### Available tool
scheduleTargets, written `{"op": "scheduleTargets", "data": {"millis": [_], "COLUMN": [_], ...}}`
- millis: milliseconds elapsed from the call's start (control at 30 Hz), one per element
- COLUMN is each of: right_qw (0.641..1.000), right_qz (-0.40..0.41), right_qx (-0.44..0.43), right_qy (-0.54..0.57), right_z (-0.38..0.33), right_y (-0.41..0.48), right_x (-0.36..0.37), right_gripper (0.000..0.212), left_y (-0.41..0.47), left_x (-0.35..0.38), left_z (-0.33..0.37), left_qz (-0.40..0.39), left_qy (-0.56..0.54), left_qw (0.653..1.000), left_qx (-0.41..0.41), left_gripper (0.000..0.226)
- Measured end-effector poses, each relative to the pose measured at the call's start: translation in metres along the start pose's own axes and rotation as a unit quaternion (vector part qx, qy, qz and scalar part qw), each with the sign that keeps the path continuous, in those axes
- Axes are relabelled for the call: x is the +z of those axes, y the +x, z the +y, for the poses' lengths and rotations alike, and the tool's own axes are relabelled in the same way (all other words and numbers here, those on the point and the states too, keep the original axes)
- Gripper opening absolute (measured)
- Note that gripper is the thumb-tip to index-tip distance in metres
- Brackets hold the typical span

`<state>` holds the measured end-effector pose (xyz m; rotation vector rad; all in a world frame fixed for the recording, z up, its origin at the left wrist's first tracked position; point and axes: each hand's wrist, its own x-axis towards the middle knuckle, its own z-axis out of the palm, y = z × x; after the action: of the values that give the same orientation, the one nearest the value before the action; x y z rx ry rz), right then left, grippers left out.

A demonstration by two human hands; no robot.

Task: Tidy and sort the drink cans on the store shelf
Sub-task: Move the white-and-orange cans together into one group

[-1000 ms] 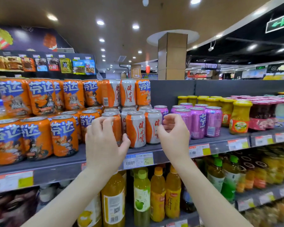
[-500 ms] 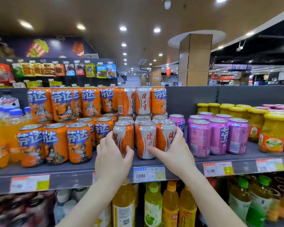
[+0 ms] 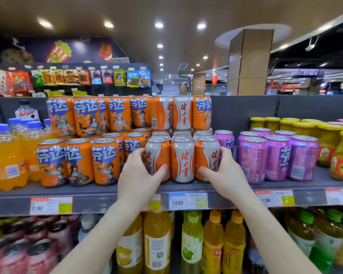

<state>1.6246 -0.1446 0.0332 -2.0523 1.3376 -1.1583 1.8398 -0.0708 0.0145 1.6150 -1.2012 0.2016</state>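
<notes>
Three white-and-orange cans stand in a front row on the grey shelf (image 3: 99, 196). My left hand (image 3: 137, 177) wraps the left can (image 3: 157, 153), thumb on its front. My right hand (image 3: 224, 175) grips the right can (image 3: 206, 153) from its right side. The middle can (image 3: 182, 159) stands untouched between them. More of these cans sit behind and stacked above. Orange cans with blue lettering (image 3: 77, 161) fill the shelf to the left in two tiers. Purple cans (image 3: 275, 157) stand to the right.
Orange soda bottles (image 3: 4, 155) crowd the far left of the shelf, yellow-lidded jars (image 3: 329, 143) the far right. Price tags (image 3: 188, 200) line the shelf edge. Juice bottles (image 3: 156, 242) fill the shelf below. Snack packets (image 3: 67, 77) hang behind.
Both hands dropped from the can tops and closed around the outer white-and-orange cans in the front row. The camera shifted so the shelf sits further right in view.
</notes>
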Motion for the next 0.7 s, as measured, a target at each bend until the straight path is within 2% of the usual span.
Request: {"op": "scheduleTargets", "data": {"millis": [233, 333, 433, 533, 700], "right_qw": [0.999, 1.0, 0.999, 1.0, 0.999], "right_qz": [0.021, 0.01, -0.014, 0.008, 0.05], "right_qx": [-0.006, 0.002, 0.007, 0.003, 0.009], "right_qy": [-0.048, -0.019, 0.038, 0.025, -0.015], "right_z": [-0.004, -0.002, -0.003, -0.008, -0.01], "right_y": [0.0, 0.003, 0.003, 0.002, 0.001], "right_x": [-0.002, 0.002, 0.008, 0.017, 0.025], "right_gripper": [0.075, 0.078, 0.095, 0.122, 0.12], "left_y": [0.001, 0.002, 0.003, 0.003, 0.0], "left_x": [-0.002, -0.001, -0.002, -0.004, -0.007], "left_z": [0.002, 0.004, 0.004, 0.003, 0.0], "left_qz": [-0.012, -0.022, -0.031, -0.06, -0.038], "left_qy": [0.01, 0.021, 0.023, -0.011, -0.026], "left_qw": [1.0, 0.999, 0.999, 0.997, 0.998], "left_qx": [0.003, -0.01, -0.024, -0.036, -0.036], "left_gripper": [0.078, 0.078, 0.078, 0.078, 0.074]}}
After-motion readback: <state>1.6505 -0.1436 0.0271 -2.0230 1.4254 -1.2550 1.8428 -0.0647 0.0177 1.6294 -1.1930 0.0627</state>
